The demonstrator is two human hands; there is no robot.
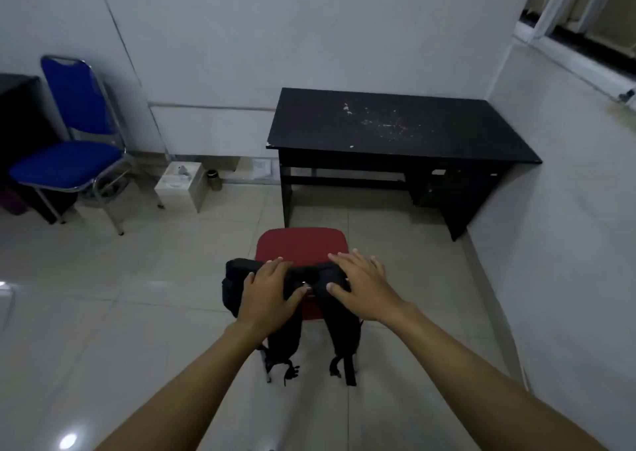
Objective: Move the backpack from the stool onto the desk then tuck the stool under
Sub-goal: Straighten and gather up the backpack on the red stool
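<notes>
A black backpack (311,278) lies on the near half of a red-topped stool (301,244), its two shoulder straps hanging down over the near edge. My left hand (270,290) rests flat on the backpack's left side, fingers spread. My right hand (361,287) lies over its right side, fingers also spread, not closed around anything. The black desk (395,127) stands beyond the stool against the wall, its top bare apart from pale specks. The stool sits in front of the desk's left half, out from under it.
A blue padded chair (69,161) with a metal frame stands at the left by the wall. A white box (182,185) and a small dark cylinder (215,179) sit on the floor between chair and desk. A wall runs along the right.
</notes>
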